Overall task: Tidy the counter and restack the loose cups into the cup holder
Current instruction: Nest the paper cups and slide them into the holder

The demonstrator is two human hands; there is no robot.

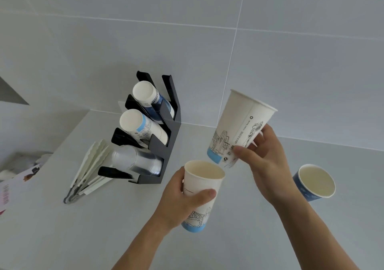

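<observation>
Above the counter [239,238], the left hand [182,199] is gripping one tall white cup [200,195] while the right hand [264,155] is tilting another white cup [239,130] over it, about to nest them. A blue cup [313,183] is waiting loose on the counter; the cup holder [166,136] is already partly filled with stacked cups.

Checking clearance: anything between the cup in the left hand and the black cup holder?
Head view: bare counter only. Nothing lies between the white cup in the left hand and the cup holder.
</observation>
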